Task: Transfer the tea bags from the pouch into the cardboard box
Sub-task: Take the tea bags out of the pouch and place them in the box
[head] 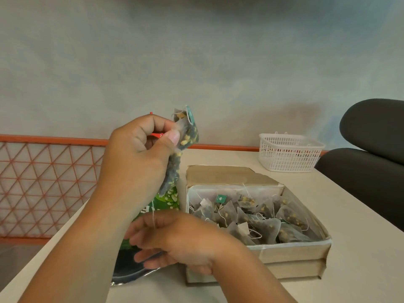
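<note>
Thumb and fingers (172, 136) of the left hand (135, 154) pinch a bunch of tea bags (189, 136), raised above the pouch (169, 200).

Head view: the right hand (172, 239) rests on the pouch mouth, fingers loosely spread. Step judged: carrying to the cardboard box (295, 252), just beside the pouch and largely filled. The next move calls for a swing rightward, clearing the crossed right forearm and the dangling string. The white basket (288, 152) and dark chair (371, 127) stand well apart.

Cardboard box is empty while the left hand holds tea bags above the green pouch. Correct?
No. The head view shows the cardboard box holding many tea bags. The left hand does hold tea bags above the green pouch.
</note>
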A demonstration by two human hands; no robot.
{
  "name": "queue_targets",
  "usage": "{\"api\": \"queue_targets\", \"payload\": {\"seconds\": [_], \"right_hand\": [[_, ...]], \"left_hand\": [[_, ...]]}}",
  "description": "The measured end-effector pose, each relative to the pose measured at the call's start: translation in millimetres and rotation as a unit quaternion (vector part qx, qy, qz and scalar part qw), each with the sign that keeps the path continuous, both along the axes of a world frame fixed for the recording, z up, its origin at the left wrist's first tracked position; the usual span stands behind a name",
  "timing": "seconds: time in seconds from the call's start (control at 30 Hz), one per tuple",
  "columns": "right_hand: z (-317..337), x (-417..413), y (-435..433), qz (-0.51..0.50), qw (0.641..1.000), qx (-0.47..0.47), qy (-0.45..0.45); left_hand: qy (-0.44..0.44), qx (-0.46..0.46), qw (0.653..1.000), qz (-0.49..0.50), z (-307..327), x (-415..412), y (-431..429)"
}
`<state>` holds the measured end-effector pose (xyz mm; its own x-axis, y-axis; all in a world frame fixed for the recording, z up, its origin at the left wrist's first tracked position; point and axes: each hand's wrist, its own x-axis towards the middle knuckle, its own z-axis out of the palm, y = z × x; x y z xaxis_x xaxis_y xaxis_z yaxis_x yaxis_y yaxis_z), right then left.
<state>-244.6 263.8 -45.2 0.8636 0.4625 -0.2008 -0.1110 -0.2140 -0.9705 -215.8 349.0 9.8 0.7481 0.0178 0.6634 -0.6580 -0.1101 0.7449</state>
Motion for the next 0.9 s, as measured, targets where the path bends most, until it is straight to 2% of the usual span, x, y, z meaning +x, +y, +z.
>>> {"api": "queue_targets", "payload": {"seconds": [0.07, 0.17, 0.3, 0.5, 0.6, 0.67, 0.73, 0.83, 0.9], "right_hand": [[0.6, -0.4, 2.5, -0.004, 1.000, 0.026, 0.006], [5.9, 1.7, -4.9, -0.028, 0.987, 0.148, 0.051], [17.3, 2.5, -15.3, -0.028, 0.930, 0.340, 0.138], [21.9, 4.2, -23.1, -0.007, 0.898, 0.419, 0.138], [24.6, 4.0, -29.3, -0.029, 0.895, 0.430, 0.116], [26.8, 1.5, -33.7, -0.066, 0.913, 0.398, 0.067], [28.4, 0.0, -37.9, -0.113, 0.944, 0.311, 0.004], [27.1, 3.6, -47.6, -0.200, 0.968, 0.099, -0.113], [21.4, 12.9, -58.7, -0.260, 0.947, -0.058, -0.182]], "left_hand": [[0.000, -0.001, 1.000, 0.000, -0.6, -0.5, 0.5], [0.010, -0.003, 1.000, 0.003, -1.9, 0.1, 2.6], [0.012, 0.018, 1.000, 0.019, -2.8, 0.1, 3.0], [0.010, 0.076, 0.997, 0.032, -3.8, -1.5, -0.6], [0.009, 0.091, 0.995, 0.027, -5.4, 2.6, 2.3], [-0.002, 0.094, 0.995, 0.028, -5.5, 5.2, 4.4], [-0.009, 0.092, 0.995, 0.028, -4.9, 7.4, 6.6], [-0.004, 0.086, 0.996, 0.027, -3.9, 9.0, 9.0], [0.000, 0.085, 0.996, 0.033, -3.8, 9.2, 10.3]]}}
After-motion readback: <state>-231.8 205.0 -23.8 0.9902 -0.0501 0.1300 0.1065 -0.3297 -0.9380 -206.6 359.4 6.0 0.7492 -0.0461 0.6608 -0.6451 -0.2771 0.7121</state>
